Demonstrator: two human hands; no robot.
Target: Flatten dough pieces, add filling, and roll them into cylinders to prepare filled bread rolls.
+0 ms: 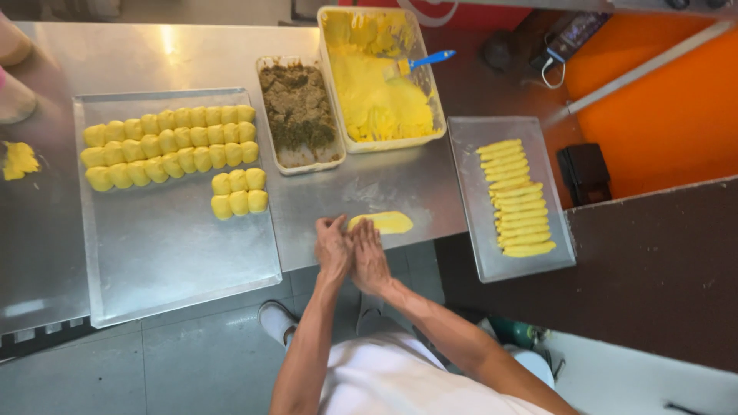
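At the worktop's (369, 188) front edge, the left hand (333, 247) and right hand (370, 257) press together, fingers curled; whether they enclose dough cannot be told. A flattened yellow dough strip (387, 222) lies just beyond the fingertips, its near end hidden. A yellow dough lump (18, 160) sits near the left edge.

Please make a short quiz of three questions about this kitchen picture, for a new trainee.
1. True or false: the right hand holds the blue-handled spatula.
2. Which tray holds the long yellow strips? A) left tray B) right tray
3. What lies on the steel table just beyond both hands?

Key
1. False; it stands in the tub of yellow dough.
2. B.
3. A flattened yellow dough piece; left hand and right hand touch its near end.
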